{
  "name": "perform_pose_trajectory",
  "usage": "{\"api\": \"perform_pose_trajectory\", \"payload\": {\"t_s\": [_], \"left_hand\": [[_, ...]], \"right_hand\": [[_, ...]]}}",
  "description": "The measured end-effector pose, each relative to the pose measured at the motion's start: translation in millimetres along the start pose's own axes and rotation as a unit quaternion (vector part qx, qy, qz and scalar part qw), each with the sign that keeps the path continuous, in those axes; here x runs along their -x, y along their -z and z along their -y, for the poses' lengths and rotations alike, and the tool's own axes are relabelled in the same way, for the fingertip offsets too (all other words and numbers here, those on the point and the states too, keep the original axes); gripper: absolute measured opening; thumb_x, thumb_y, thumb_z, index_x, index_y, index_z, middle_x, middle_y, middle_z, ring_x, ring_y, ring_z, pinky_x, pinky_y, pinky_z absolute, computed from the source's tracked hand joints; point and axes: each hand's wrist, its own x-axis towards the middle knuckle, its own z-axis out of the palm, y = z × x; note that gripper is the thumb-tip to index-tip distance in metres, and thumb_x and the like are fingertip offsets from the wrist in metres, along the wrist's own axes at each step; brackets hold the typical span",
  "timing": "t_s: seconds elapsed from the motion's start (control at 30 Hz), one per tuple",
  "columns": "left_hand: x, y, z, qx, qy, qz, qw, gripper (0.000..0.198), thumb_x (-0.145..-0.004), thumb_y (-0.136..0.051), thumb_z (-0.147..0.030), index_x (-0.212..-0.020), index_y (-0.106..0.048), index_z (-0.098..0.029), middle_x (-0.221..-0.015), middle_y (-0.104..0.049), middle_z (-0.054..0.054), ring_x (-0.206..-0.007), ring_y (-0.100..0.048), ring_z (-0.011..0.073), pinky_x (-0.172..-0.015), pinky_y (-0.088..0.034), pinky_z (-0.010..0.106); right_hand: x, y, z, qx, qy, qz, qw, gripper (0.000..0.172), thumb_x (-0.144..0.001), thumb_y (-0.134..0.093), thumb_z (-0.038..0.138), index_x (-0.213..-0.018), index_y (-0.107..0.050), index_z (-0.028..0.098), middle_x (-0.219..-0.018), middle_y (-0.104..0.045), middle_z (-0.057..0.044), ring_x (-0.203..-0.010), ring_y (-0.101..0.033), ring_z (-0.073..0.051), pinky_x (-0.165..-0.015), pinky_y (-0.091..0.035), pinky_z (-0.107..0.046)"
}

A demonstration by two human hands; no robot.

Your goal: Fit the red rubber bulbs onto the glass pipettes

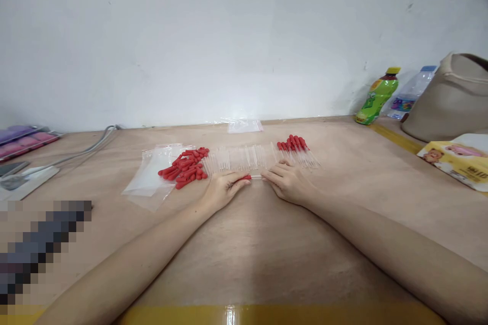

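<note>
Yellow tape (183, 316) nearest; left hand (224, 189) pinching red piece (247, 177), right hand (286, 181) clear stick (256, 177); red pile (187, 166) overlapping flat clear bags (143, 175).

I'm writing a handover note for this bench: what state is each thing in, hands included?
Left hand: closed on a red bulb
Right hand: closed on a thin clear tube
Loose red bulbs: piled
Clear tubes: laid in a row
Red-tipped tubes: grouped together
Green bottle: capped, standing
Clear bottle: capped, standing
Clear plastic bags: lying flat
</note>
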Motion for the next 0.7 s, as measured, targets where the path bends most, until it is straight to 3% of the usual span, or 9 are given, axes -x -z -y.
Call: {"api": "perform_pose_trajectory", "payload": {"t_s": [0.1, 0.3, 0.7], "left_hand": [[1, 0.0, -2, 0.019, 0.009, 0.006, 1.000, 0.020, -0.080, -0.054, -0.028, -0.094, -0.065, -0.019, -0.086, -0.069, 0.003, -0.075, -0.063, 0.0130, -0.070, -0.050, 0.024], [2, 1.5, -5, 0.044, 0.025, 0.051, 0.997, 0.021, -0.081, -0.053, -0.030, -0.093, -0.065, -0.018, -0.083, -0.068, 0.004, -0.073, -0.062, 0.0134, -0.067, -0.049, 0.024], [3, 1.8, -8, 0.034, 0.022, 0.070, 0.997, 0.021, -0.082, -0.052, -0.030, -0.093, -0.065, -0.018, -0.081, -0.068, 0.002, -0.070, -0.061, 0.0126, -0.065, -0.047, 0.023]], "right_hand": [[-1, 1, 1, -0.002, 0.016, -0.017, 1.000, 0.025, -0.085, -0.037, 0.011, -0.076, -0.059, 0.014, -0.062, -0.056, -0.002, -0.056, -0.043, -0.011, -0.066, -0.030, -0.028], [-1, 2, 5, -0.034, -0.002, 0.013, 0.999, 0.027, -0.086, -0.035, 0.015, -0.070, -0.057, 0.016, -0.059, -0.052, 0.000, -0.053, -0.039, -0.010, -0.064, -0.026, -0.028], [-5, -1, 13, -0.073, -0.032, 0.039, 0.996, 0.030, -0.087, -0.033, 0.018, -0.066, -0.054, 0.015, -0.057, -0.051, -0.001, -0.052, -0.036, -0.010, -0.062, -0.024, -0.028]]}}
